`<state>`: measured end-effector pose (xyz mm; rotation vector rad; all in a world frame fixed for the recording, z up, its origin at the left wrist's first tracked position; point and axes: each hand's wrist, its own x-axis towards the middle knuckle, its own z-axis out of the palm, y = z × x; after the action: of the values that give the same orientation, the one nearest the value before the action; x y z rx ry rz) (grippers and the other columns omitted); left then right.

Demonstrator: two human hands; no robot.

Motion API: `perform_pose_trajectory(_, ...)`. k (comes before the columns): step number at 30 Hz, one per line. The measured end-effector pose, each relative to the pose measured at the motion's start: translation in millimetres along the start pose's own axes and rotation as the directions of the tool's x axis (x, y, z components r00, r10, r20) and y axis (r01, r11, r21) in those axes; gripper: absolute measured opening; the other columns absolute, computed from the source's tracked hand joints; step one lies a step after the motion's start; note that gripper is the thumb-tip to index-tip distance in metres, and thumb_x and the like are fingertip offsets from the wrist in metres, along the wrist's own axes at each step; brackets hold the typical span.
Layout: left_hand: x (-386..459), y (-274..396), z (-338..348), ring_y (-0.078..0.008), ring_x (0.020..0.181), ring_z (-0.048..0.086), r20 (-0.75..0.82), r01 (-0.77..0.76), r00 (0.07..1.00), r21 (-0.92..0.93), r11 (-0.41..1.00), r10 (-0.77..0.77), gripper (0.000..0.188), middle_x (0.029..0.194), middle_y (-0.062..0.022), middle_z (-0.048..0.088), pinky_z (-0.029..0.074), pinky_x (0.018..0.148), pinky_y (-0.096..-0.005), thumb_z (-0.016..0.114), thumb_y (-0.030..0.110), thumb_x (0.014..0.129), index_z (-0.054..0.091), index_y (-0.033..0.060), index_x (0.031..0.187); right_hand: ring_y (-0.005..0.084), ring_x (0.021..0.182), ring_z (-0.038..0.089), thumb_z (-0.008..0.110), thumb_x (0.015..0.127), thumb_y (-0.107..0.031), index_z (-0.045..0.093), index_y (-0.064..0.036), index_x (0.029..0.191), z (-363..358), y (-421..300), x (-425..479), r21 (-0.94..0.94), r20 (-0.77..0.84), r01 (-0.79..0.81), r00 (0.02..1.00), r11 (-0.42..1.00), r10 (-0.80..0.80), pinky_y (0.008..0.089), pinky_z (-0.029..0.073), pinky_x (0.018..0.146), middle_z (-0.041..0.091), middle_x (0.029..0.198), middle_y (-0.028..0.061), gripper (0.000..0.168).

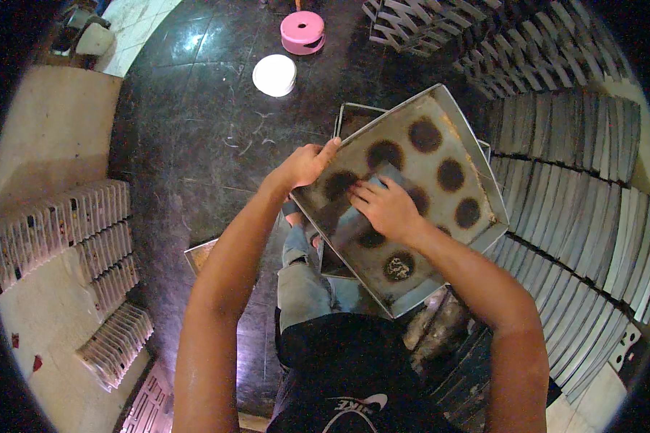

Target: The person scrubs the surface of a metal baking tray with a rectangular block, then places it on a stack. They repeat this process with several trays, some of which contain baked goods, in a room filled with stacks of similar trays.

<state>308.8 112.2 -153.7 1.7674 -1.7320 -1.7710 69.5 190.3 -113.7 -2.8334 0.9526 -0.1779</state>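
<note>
A square metal baking tray (455, 146) with rows of dark round marks is tilted in front of me, above my lap. My left hand (309, 165) grips its upper left edge, thumb over the rim. My right hand (382, 203) is inside the tray, pressing a flat greyish piece (387, 176) against its bottom near the dark rounds; the material of that piece is blurred. One round near the lower edge bears pale flaky residue (400, 266). Beneath the tray, the frame of another metal tray or box (352, 108) shows partly.
A pink plastic stool (302, 32) and a white round bucket or lid (275, 74) stand ahead on the dark floor. Tall stacks of metal trays (563, 135) line the right. Racked translucent trays (65, 222) line the left. Another tray (200, 254) lies beside my left forearm.
</note>
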Motion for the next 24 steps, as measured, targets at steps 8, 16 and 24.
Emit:
perform_pose_trajectory(8, -6, 2, -1, -0.0453, 0.109, 0.065, -0.008, -0.006, 1.0, -0.005, 1.0, 0.006, 0.091, 0.103, -0.0337, 0.069, 0.048, 0.095, -0.0464, 0.032, 0.074, 0.097, 0.071, -0.0074, 0.109, 0.0212, 0.126, 0.056, 0.055, 0.089, -0.021, 0.065, -0.01, 0.123, -16, -14, -42, 0.048, 0.2, 0.001, 0.98, 0.999, -0.01, 0.0487, 0.042, 0.105, 0.063, 0.131, 0.0061, 0.036)
perform_pose_trajectory(16, -3, 19, 3, -0.0462, 0.109, 0.065, -0.004, -0.002, 1.0, 0.007, 1.0, 0.002, 0.09, 0.104, -0.0337, 0.068, 0.048, 0.095, -0.0464, 0.032, 0.073, 0.097, 0.07, -0.0076, 0.11, 0.0217, 0.13, 0.055, 0.055, 0.091, -0.023, 0.066, -0.012, 0.123, -6, 8, -8, 0.026, 0.238, -0.005, 0.971, 1.0, -0.001, 0.0505, 0.042, 0.107, 0.062, 0.136, 0.0074, 0.036)
perform_pose_trajectory(24, -5, 7, 2, -0.0473, 0.111, 0.064, -0.016, -0.034, 0.999, 0.025, 0.999, 0.035, 0.093, 0.106, -0.033, 0.069, 0.048, 0.097, -0.0464, 0.03, 0.073, 0.097, 0.068, -0.0095, 0.112, 0.0209, 0.13, 0.055, 0.056, 0.09, -0.023, 0.066, -0.011, 0.124, -38, -35, -105, 0.053, 0.358, -0.056, 0.933, 0.997, 0.033, 0.0507, 0.04, 0.11, 0.063, 0.135, 0.0069, 0.038)
